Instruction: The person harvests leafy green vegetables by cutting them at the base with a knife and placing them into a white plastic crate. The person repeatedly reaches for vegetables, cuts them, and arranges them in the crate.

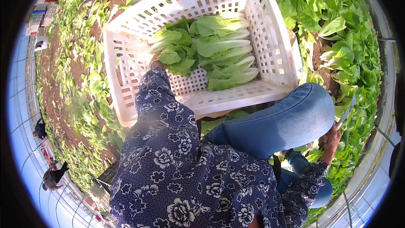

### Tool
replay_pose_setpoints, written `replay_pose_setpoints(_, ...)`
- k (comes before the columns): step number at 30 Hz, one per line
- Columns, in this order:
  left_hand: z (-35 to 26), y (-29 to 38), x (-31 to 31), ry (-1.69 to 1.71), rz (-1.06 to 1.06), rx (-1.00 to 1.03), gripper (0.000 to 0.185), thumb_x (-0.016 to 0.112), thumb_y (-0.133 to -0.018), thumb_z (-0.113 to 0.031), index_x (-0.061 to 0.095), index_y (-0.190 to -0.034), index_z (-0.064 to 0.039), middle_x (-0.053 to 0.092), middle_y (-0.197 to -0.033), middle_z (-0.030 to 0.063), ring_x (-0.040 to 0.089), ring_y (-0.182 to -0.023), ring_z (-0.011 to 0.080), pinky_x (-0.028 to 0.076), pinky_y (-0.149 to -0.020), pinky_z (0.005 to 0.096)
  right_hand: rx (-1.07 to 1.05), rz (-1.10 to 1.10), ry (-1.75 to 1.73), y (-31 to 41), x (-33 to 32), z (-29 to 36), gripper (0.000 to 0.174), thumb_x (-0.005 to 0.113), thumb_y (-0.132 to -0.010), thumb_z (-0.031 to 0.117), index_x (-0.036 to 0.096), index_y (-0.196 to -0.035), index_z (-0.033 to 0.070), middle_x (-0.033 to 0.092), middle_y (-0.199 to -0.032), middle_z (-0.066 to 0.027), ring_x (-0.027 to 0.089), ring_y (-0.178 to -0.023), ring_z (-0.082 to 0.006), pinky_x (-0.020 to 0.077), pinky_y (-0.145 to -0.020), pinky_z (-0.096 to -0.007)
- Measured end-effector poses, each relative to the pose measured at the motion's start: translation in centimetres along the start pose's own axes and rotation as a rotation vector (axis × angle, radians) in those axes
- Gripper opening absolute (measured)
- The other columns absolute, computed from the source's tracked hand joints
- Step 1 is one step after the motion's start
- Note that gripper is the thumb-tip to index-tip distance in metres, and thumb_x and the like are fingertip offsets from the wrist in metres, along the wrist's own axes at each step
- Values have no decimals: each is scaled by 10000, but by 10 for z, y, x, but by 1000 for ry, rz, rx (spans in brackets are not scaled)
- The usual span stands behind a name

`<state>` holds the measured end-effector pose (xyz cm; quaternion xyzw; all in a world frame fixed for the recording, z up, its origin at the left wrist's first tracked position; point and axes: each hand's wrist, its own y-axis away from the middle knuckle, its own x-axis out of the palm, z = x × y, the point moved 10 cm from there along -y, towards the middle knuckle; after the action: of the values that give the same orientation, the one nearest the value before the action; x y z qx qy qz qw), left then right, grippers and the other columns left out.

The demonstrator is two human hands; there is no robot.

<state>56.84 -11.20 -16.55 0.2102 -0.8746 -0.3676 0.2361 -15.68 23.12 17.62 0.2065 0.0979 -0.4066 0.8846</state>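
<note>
A white perforated plastic crate stands before me, tilted in the picture. Inside, several heads of leafy green lettuce lie in a column on the right, pale stems towards the crate's right wall. More leafy heads lie to their left, with stems to the left. My left hand reaches in at the stem end of these left heads; leaves and the sleeve cover most of it, so its grip is unclear. My right hand, beyond my bent knee, is closed around a knife whose blade points up over the plants.
Growing leafy plants fill the right side. Cut leaves and bare soil stretch across the left. Stacked crates stand far off at upper left, and people are at the lower left. A person's dark strap and clothing show at the top edge.
</note>
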Motion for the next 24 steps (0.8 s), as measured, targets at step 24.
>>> replay_pose_setpoints(24,-166,41,58,-1345,-275,971,418,529,-800,-420,601,-955,-39,637,-941,169,610,-877,299,461,-775,393,14,264,-78,0,63,-17,295,561,-863,238,514,-1029,-1,546,-649,-2,470,-447,-58,370,-381,-185)
